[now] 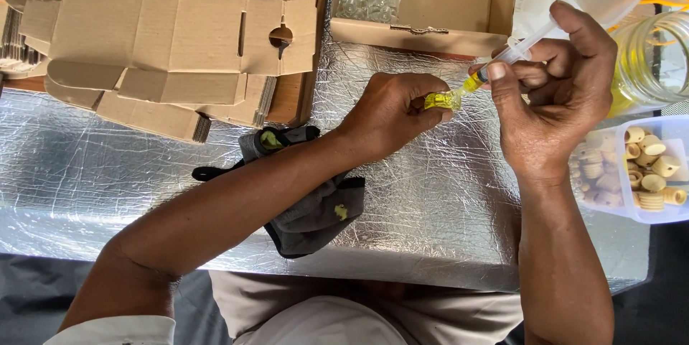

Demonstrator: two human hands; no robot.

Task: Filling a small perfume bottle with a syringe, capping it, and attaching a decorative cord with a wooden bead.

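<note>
Clear tub [664, 129]: tan caps; glass jar [649, 58]: yellow liquid, seemingly. Left hand [391, 112] pinches small yellow-filled vial [441, 100] above foil table [108, 173]. Right hand [560, 94] grips syringe [517, 49], long axis diagonal, tip pointing down-left into vial.

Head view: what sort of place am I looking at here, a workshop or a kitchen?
Most likely a small hand-packing bench, not a kitchen. Flat cardboard box blanks are stacked on a foil-covered table, a tub of small caps stands ready, and the right hand works a syringe into a small yellow-filled vial.
</note>
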